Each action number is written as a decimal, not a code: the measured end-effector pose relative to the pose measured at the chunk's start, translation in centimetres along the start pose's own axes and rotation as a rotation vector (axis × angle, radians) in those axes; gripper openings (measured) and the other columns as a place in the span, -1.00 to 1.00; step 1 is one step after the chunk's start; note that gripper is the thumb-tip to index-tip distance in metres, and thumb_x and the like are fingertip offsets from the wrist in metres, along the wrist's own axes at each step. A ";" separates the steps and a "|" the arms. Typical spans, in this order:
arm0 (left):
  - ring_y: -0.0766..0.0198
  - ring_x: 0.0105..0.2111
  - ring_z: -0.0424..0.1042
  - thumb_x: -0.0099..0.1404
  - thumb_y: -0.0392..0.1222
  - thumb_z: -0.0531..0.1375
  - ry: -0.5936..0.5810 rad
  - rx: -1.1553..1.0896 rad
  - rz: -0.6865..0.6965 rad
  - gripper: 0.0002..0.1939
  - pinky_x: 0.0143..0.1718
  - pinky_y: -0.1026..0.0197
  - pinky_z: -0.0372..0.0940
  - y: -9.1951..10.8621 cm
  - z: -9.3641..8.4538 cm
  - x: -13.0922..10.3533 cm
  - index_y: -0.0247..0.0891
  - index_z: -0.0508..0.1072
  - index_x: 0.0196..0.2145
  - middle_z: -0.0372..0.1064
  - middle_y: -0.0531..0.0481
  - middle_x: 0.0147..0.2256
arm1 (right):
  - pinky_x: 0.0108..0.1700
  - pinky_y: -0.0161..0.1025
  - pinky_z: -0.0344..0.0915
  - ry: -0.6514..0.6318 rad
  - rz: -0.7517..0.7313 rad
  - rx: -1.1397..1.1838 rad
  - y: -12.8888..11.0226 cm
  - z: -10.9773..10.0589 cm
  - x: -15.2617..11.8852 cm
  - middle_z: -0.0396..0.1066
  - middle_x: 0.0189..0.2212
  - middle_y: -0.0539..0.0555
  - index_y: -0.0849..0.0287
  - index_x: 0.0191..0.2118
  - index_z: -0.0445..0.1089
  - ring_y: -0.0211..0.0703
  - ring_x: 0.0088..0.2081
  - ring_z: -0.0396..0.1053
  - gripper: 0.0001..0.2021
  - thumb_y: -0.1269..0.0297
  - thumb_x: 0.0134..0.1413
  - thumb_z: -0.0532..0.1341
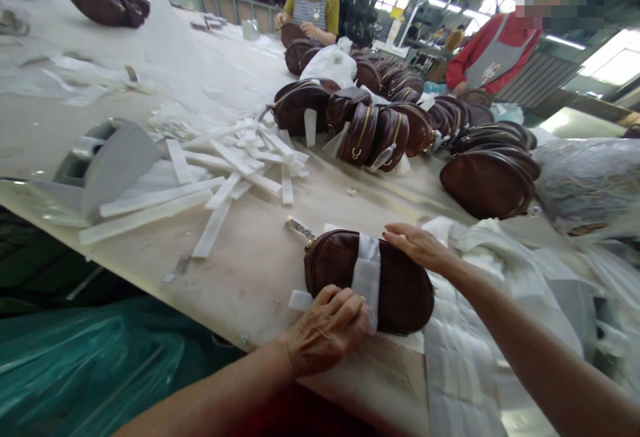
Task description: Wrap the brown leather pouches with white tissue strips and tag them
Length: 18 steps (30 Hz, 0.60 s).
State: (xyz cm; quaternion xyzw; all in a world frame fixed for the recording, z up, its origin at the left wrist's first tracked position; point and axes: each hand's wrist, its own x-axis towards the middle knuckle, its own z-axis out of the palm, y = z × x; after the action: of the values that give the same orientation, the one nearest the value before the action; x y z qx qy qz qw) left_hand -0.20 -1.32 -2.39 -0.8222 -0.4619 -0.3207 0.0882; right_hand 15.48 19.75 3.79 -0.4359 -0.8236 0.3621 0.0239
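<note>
A dark brown leather bag [405, 294] lies on its side on the table in front of me. One white foam-like strip [369, 260] runs across its middle. My left hand [330, 324] is at the bag's near edge, fingers curled and closed on the lower part of that strip. Along the far edge of the bag rests my right hand [417, 245], open, its fingers stretched out and together. A metal zip pull with a small chain [300, 229] sticks out from the bag's left end. Another white piece [300, 300] shows from under the bag, left of my left hand.
Loose white strips [225, 170] are heaped at the left, beside a grey tape dispenser [107, 167]. Several brown bags [370, 134] stand across the far side. White wrapping sheets [460, 344] lie at the right. Two co-workers [317, 4] stand beyond the bags.
</note>
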 end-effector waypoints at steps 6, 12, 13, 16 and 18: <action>0.11 0.03 0.19 0.35 -0.35 -0.03 -0.029 0.082 0.032 -0.75 -0.04 0.04 0.20 0.2 0.1 -0.1 -0.36 0.36 -0.09 0.23 -0.23 0.04 | -0.02 -0.16 0.23 -0.213 0.023 0.188 -0.8 1.0 0.5 0.47 -0.31 0.03 0.16 -0.40 0.45 -0.05 -0.15 0.35 -0.49 -0.23 -0.03 0.07; 0.19 -0.02 0.26 0.34 -0.38 0.01 0.041 0.034 0.132 -0.79 -0.01 0.07 0.27 0.2 -0.4 -0.1 -0.39 0.37 -0.13 0.33 -0.21 -0.09 | -0.35 -0.26 0.32 -0.444 0.124 0.427 -0.2 -0.7 -2.1 0.45 -0.50 -0.02 0.24 -0.38 0.46 -0.19 -0.45 0.37 -0.59 0.03 -0.38 0.36; 0.20 -0.04 0.27 0.34 -0.39 0.00 0.052 0.023 0.153 -0.79 0.00 0.08 0.28 0.3 -0.5 -0.1 -0.40 0.37 -0.14 0.35 -0.21 -0.12 | -0.38 -0.29 0.31 -0.442 0.141 0.470 0.0 -0.8 -2.9 0.44 -0.52 -0.03 0.24 -0.39 0.46 -0.22 -0.48 0.36 -0.60 0.08 -0.43 0.38; 0.22 -0.08 0.31 0.36 -0.40 -0.06 0.105 0.006 0.182 -0.74 0.02 0.12 0.30 0.6 -0.6 -0.3 -0.35 0.39 -0.14 0.39 -0.15 -0.20 | -0.45 -0.37 0.26 -0.330 0.199 0.592 0.7 -0.5 -5.7 0.41 -0.60 -0.08 0.25 -0.48 0.45 -0.30 -0.54 0.31 -0.66 0.20 -0.54 0.40; 0.22 -0.09 0.34 0.35 -0.40 -0.07 0.130 -0.003 0.188 -0.71 0.03 0.15 0.29 0.2 -0.3 -0.5 -0.28 0.41 -0.14 0.41 -0.10 -0.23 | -0.49 -0.38 0.23 -0.204 0.244 0.675 1.0 -0.2 -7.3 0.38 -0.63 -0.09 0.25 -0.52 0.44 -0.33 -0.57 0.28 -0.67 0.22 -0.58 0.40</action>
State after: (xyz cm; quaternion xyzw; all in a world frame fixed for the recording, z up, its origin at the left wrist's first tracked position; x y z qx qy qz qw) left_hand -0.41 -1.91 -2.47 -0.8396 -0.3756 -0.3643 0.1462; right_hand 20.80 14.86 5.34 -0.4602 -0.5981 0.6548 0.0407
